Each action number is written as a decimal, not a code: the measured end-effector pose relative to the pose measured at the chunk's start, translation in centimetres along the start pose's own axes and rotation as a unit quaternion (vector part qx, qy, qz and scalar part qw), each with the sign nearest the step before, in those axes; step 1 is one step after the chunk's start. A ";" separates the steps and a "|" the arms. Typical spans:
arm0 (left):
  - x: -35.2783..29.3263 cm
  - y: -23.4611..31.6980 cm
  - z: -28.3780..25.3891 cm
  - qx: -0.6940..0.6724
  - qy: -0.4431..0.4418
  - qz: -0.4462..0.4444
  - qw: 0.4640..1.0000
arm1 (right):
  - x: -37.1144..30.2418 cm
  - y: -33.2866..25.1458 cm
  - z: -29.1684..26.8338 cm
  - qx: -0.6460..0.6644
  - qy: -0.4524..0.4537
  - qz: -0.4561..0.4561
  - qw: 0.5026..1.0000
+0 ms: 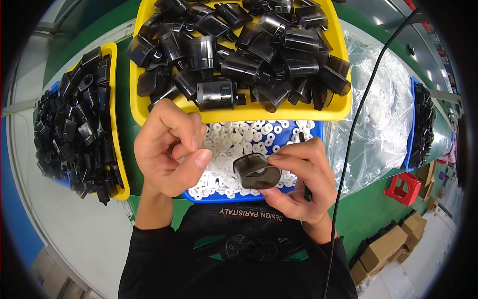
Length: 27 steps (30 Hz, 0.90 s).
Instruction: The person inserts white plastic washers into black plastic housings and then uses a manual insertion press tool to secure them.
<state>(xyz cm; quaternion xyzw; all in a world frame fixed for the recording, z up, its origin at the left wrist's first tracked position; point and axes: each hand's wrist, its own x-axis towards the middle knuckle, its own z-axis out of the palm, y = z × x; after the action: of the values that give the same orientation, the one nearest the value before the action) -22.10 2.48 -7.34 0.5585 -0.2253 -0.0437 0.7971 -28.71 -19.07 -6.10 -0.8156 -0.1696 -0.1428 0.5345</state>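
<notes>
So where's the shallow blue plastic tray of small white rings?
Head view, centre: the blue tray lies just below the yellow plastic tray of smoky-black plastic parts, with the left hand and right hand partly covering its sides.

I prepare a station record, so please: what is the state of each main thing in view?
Left grip: fingers curled; whether holding anything, unclear.
Right grip: closed on the smoky cup.
Smoky cup: held, tilted.
Black rod: held, partly hidden.
Large yellow tray: heaped with dark containers.
Blue tray: holding many loose white rings.
Left yellow tray: heaped with black parts.
Clear plastic: crumpled.
</notes>
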 end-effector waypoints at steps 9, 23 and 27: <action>-0.2 -0.2 -0.2 0.006 -0.042 -0.004 0.999 | 0.2 -2.5 -1.7 0.018 -0.037 -0.007 0.999; 0.0 -0.4 -0.3 0.015 -0.078 -0.023 0.997 | 0.1 -1.0 -1.1 -0.034 -0.027 -0.003 0.999; 0.9 0.9 0.8 0.153 -0.168 -0.076 0.971 | 0.4 -1.4 -1.3 -0.023 -0.047 -0.010 0.999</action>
<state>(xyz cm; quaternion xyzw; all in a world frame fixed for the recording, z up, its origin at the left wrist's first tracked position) -21.73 1.81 -6.03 0.6740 -0.3174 -0.1622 0.6471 -29.01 -19.76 -4.30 -0.8317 -0.1993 -0.1132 0.5058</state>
